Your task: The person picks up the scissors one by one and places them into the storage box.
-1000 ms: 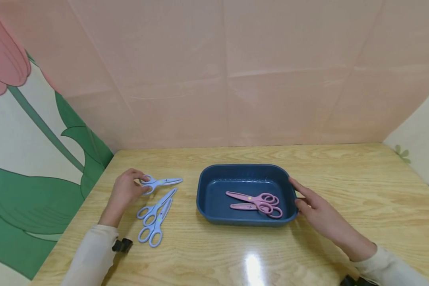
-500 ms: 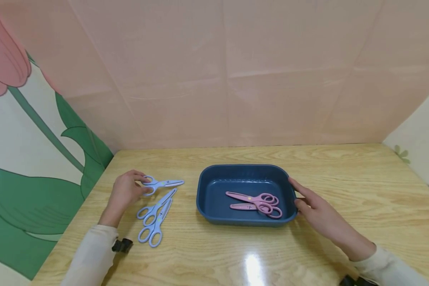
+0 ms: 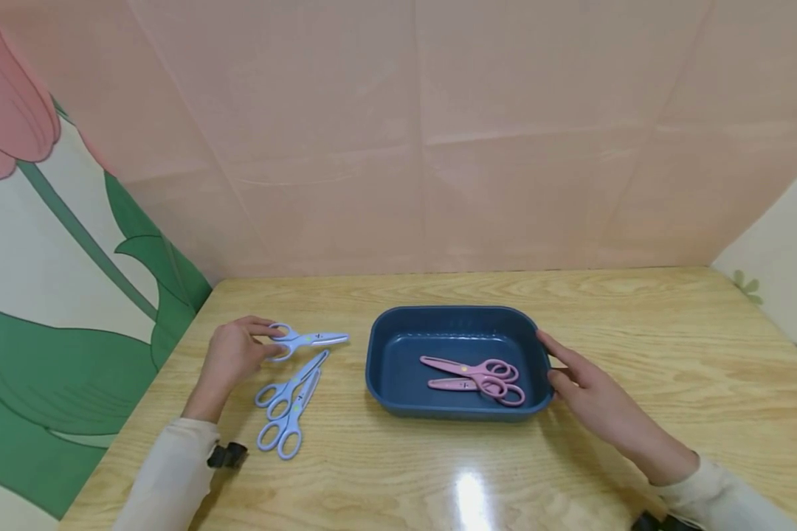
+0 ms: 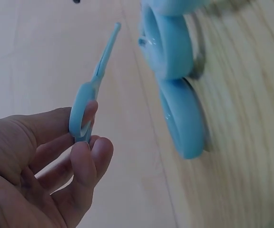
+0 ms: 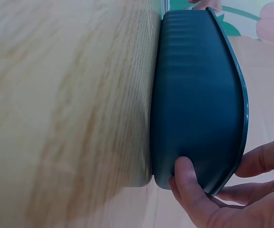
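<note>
Tray point(image 3: 438, 321) sat on table point(image 3: 637, 332), two scissors pairs point(image 3: 464, 369) inside. Your right hand point(image 3: 591, 398) touched tray's 3 o'clock end. At tray's 9 o'clock, your left hand point(image 3: 232, 352) held third pair point(image 3: 305, 340); two loose pairs point(image 3: 297, 408) lay at third's 6 o'clock.

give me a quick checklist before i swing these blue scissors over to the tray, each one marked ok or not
1. Left hand pinching the blue scissors by the handles: ok.
2. Clear of the other two blue scissors: ok, a gap shows in the left wrist view.
3. Blades fully closed: cannot tell.
4. Right hand holding the tray at its right end: ok.
5. Room inside: ok, bare floor left of the two pink scissors.
6. Blue scissors over the tray: not ok, short of its left rim.
</note>
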`<state>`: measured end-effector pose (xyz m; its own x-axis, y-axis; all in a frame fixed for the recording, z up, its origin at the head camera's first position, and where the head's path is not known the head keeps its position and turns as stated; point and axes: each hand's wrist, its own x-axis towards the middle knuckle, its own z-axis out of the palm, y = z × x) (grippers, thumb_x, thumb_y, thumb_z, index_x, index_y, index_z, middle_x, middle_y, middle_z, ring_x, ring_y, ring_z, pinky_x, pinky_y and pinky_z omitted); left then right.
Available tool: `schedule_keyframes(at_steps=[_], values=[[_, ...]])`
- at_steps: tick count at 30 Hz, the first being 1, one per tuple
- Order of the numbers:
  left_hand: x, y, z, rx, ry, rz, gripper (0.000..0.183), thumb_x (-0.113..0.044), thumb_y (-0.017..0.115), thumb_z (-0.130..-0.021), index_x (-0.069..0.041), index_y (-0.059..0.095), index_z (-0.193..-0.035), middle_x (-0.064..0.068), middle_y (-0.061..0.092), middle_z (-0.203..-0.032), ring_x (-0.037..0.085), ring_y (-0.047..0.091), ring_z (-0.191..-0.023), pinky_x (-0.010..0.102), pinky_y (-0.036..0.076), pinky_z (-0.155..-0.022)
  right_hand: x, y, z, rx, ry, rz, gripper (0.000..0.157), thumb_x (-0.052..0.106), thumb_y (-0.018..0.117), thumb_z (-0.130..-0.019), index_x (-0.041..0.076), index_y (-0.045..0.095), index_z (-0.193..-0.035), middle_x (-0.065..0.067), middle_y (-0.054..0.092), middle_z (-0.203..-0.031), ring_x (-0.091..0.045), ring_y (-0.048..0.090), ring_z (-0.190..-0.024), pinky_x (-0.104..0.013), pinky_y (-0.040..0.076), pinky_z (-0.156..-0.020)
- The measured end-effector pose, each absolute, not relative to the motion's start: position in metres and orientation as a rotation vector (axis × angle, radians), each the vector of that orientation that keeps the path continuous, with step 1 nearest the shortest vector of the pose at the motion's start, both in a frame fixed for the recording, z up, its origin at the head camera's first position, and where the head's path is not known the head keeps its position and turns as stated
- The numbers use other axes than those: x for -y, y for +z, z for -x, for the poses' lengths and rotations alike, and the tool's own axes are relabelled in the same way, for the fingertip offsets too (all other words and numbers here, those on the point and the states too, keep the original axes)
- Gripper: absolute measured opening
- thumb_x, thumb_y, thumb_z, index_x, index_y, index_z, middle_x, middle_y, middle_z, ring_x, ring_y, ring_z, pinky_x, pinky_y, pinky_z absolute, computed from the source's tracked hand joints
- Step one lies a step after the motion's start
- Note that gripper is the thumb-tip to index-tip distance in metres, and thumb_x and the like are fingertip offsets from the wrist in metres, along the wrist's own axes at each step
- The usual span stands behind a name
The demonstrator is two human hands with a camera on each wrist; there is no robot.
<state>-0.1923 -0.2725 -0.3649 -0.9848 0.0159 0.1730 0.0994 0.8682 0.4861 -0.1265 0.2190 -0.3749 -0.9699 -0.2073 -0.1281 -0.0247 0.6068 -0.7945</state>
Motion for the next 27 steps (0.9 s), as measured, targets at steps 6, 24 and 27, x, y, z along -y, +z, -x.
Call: schedule_keyframes(at_steps=[6,24,27], values=[[0.269,-0.362,0.19,2.869,-0.724,0.129,0.023,-0.021,0.085,-0.077,-0.012,0.081,-0.098,0.013,0.071,-0.122,0.02,0.073,-0.077,0.032,0.056,-0.066,-0.22,-0.375,0.127,-2.623,-1.295,0.192,0.059,0.013,0.036,-0.107,0.019,0.014,-0.161,-0.031,0.028,-0.156,-0.017,0.046,-0.068,-0.027,0.045,-0.059],[0.262,-0.351,0.183,2.851,-0.797,0.119,0.024,-0.021,0.085,-0.078,-0.012,0.081,-0.099,0.014,0.07,-0.123,0.008,0.068,-0.064,0.028,0.053,-0.061,-0.22,-0.375,0.128,-2.674,-1.248,0.219,0.059,0.011,0.038,-0.106,0.016,0.016,-0.16,-0.033,0.027,-0.157,-0.023,0.058,-0.098,-0.026,0.051,-0.073],[0.262,-0.351,0.182,2.845,-0.799,0.121,0.023,-0.021,0.085,-0.078,-0.011,0.081,-0.098,0.015,0.07,-0.123,0.008,0.068,-0.063,0.029,0.054,-0.062,-0.22,-0.375,0.128,-2.677,-1.246,0.217,0.059,0.011,0.038,-0.106,0.016,0.016,-0.16,-0.033,0.026,-0.158,-0.024,0.058,-0.099,-0.026,0.052,-0.074]])
